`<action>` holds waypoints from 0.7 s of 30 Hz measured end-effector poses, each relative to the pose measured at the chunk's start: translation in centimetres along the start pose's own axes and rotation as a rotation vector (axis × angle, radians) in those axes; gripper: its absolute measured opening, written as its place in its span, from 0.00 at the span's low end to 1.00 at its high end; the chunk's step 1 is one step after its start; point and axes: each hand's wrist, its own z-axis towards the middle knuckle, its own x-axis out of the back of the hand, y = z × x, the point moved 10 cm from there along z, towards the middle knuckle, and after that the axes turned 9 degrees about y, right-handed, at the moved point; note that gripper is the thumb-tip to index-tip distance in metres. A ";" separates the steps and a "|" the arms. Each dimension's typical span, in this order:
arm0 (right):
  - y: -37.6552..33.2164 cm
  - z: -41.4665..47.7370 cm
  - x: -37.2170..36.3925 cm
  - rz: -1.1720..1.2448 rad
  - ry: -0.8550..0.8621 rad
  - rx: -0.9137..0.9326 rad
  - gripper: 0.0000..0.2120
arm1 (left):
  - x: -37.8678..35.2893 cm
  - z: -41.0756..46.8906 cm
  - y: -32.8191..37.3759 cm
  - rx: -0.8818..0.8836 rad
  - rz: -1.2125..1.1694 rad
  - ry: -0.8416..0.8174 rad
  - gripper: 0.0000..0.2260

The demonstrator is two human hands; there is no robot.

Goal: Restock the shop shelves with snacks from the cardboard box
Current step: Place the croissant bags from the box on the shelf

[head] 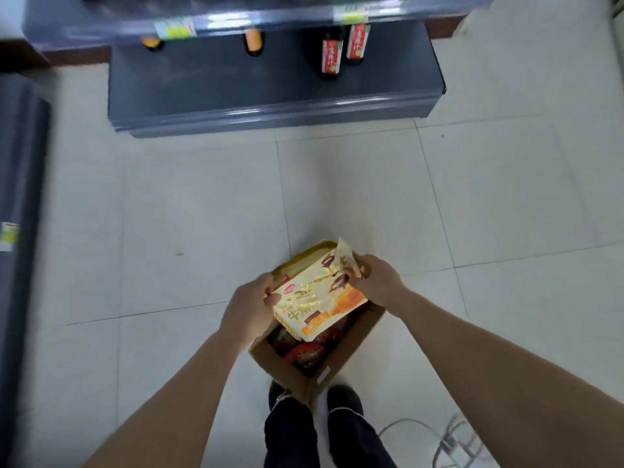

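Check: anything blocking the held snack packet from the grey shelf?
Nothing visible: only white floor tiles separate the cream-yellow plastic snack packet, in left hand and right hand, from the grey metal shelf.

Grey shelf unit (pixel 236 92) stands on pale tiled floor (pixel 371 184).

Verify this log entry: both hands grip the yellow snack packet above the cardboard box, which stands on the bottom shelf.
Wrong in one respect: the head view shows the cardboard box standing on the tiled floor by the person's shoes, not on the bottom shelf. The rest holds: the left hand and right hand both grip the yellow snack packet above it.
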 end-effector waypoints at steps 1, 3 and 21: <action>-1.4 -1.0 0.8 0.025 0.001 0.013 0.22 | 2.0 -0.9 0.1 0.019 -0.026 0.015 0.11; -4.2 -2.9 2.0 0.089 -0.027 0.047 0.26 | 5.6 -2.5 0.0 0.061 -0.092 0.044 0.13; -31.8 -22.4 1.6 0.269 -0.229 0.408 0.16 | 27.2 -24.9 -9.5 0.559 -1.112 0.513 0.19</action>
